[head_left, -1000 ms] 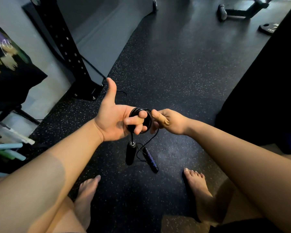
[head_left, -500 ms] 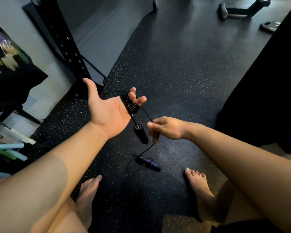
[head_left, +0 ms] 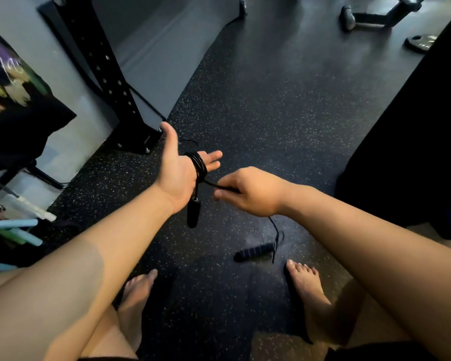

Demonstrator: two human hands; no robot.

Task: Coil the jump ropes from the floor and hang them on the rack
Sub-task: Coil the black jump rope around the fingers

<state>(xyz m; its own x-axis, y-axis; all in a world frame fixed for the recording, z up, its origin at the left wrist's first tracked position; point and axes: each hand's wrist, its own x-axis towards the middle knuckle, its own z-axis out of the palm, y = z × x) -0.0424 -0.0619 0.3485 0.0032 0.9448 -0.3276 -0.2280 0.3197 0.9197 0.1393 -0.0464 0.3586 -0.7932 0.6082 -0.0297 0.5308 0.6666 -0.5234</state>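
Underfoot, speckled black rubber floor (head_left: 284, 113)

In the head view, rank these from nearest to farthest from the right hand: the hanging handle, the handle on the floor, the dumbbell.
From the right hand:
1. Hanging handle, just to its left, under the left hand.
2. Handle on the floor, below it, near the right foot.
3. Dumbbell, far across the floor, top right.
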